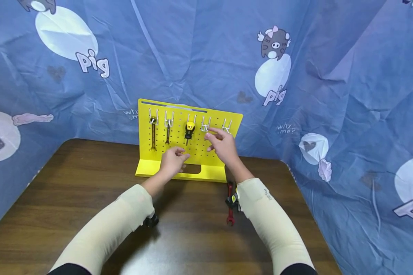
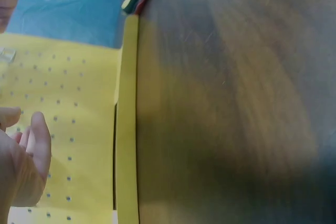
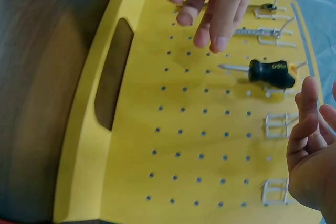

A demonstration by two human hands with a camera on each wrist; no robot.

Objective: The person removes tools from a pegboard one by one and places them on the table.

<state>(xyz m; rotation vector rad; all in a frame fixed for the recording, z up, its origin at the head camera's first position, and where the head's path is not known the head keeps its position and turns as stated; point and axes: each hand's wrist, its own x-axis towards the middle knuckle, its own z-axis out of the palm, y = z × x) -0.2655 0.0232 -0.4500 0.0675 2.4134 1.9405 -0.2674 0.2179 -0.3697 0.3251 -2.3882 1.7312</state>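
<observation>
A yellow pegboard (image 1: 210, 173) stands upright on the table. A short screwdriver (image 1: 189, 130) with a black and yellow handle hangs from a hook, its shaft pointing down. To its left two wrenches hang, a dark one (image 1: 153, 134) and a smaller one (image 1: 168, 132). My left hand (image 1: 172, 162) is in front of the lower board, fingers loosely bent and holding nothing. My right hand (image 1: 223, 146) is raised beside a bare double hook (image 1: 205, 125), fingers relaxed and apart, nothing in its grasp. In the right wrist view, the screwdriver (image 3: 275, 73) hangs between both hands.
Another bare hook (image 1: 226, 126) is at the board's right end. On the table near my right forearm lie a red wrench (image 1: 230, 217) and a black and yellow handled tool (image 1: 232, 200), partly hidden by the sleeve. Blue printed cloth (image 1: 220, 57) hangs behind the wooden table (image 1: 192, 236).
</observation>
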